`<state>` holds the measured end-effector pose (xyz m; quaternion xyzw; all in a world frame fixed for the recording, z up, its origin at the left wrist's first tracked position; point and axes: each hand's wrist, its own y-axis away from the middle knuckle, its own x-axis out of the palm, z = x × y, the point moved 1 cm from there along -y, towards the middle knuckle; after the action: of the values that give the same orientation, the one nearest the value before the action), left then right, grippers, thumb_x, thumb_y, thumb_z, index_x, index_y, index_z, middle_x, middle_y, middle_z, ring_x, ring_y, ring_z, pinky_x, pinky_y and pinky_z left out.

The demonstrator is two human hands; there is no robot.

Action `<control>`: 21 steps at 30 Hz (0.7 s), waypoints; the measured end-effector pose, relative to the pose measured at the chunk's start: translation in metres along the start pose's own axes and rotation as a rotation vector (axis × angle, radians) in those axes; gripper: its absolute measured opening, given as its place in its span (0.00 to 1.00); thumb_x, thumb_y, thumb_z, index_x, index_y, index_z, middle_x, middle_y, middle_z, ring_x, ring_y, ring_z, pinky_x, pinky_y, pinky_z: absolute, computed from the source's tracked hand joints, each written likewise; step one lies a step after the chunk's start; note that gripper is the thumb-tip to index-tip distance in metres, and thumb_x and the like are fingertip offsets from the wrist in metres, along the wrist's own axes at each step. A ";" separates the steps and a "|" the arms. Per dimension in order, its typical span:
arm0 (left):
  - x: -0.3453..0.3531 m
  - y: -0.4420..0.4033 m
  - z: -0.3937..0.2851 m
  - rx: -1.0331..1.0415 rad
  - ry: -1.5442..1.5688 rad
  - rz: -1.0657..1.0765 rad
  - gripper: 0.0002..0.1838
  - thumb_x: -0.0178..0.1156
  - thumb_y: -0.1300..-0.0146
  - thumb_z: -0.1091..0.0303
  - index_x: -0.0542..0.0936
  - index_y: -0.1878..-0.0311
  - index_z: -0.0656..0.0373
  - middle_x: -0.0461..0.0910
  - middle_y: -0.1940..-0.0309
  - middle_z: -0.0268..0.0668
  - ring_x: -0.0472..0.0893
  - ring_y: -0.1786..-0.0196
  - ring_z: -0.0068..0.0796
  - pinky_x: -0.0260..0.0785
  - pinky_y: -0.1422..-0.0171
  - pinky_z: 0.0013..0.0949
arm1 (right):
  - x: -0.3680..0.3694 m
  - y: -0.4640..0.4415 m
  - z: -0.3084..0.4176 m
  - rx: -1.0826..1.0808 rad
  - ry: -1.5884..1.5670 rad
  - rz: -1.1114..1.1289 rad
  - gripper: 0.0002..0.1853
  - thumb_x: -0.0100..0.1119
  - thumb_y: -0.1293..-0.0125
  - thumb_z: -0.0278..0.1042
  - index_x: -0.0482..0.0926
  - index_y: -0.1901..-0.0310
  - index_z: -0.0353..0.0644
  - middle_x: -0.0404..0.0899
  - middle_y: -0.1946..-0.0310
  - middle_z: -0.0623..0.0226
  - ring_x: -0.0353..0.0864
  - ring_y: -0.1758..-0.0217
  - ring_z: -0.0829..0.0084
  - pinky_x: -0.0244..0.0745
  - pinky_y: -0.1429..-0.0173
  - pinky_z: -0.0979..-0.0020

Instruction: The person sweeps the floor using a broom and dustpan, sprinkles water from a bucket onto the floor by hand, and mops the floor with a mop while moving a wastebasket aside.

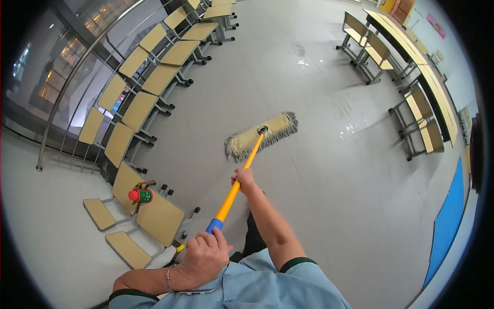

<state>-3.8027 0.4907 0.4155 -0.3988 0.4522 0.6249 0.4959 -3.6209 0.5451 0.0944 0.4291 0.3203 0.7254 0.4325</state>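
Note:
A wide dust mop (252,138) with a beige pad and grey fringe lies flat on the floor ahead of me. Its yellow handle (226,206) runs back toward my body and ends in a blue grip (214,225). My left hand (205,258), with a bracelet at the wrist, is closed around the handle's top end near my waist. Farther down the shaft, my right hand (245,179) is wrapped around the yellow part, its arm stretched forward. Part of the handle's end is hidden by my left hand.
School desks (158,80) and seats line the left side beside a metal railing (77,67). On the nearest desks rests a red-and-green bottle (140,194). Chairs (377,51) and a long table (437,92) stand at right. Wet-looking shiny patches mark the grey floor (329,206). A blue panel (445,226) is at far right.

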 end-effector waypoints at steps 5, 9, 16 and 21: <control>0.026 -0.065 0.070 -0.168 0.094 0.077 0.28 0.63 0.50 0.51 0.77 0.58 0.70 0.72 0.76 0.45 0.72 0.77 0.36 0.59 0.74 0.37 | 0.062 -0.056 0.050 -0.011 0.103 -0.050 0.08 0.48 0.42 0.21 0.62 0.62 0.33 0.66 0.79 0.61 0.69 0.82 0.68 0.68 0.81 0.66; 0.045 -0.118 0.129 -0.321 0.175 0.025 0.26 0.64 0.50 0.52 0.76 0.58 0.67 0.71 0.74 0.43 0.72 0.75 0.37 0.59 0.71 0.39 | 0.106 -0.103 0.097 0.017 -0.085 0.024 0.06 0.48 0.42 0.19 0.63 0.64 0.32 0.65 0.80 0.63 0.67 0.84 0.70 0.67 0.83 0.68; 0.075 -0.217 0.226 -0.513 0.410 0.166 0.28 0.61 0.47 0.51 0.73 0.53 0.66 0.74 0.71 0.47 0.75 0.73 0.42 0.63 0.69 0.43 | 0.176 -0.205 0.165 0.016 -0.187 0.060 0.03 0.46 0.39 0.24 0.63 0.67 0.36 0.65 0.79 0.65 0.66 0.83 0.73 0.66 0.82 0.70; 0.125 -0.293 0.340 -0.805 0.662 0.489 0.32 0.62 0.47 0.50 0.68 0.50 0.69 0.76 0.69 0.50 0.79 0.64 0.51 0.69 0.61 0.51 | 0.250 -0.298 0.222 0.053 -0.350 0.171 0.04 0.45 0.39 0.25 0.61 0.67 0.40 0.64 0.79 0.66 0.65 0.83 0.75 0.66 0.81 0.70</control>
<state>-3.5558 0.8786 0.3402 -0.6145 0.3891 0.6860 -0.0216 -3.3812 0.9170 0.0267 0.5855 0.2213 0.6653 0.4069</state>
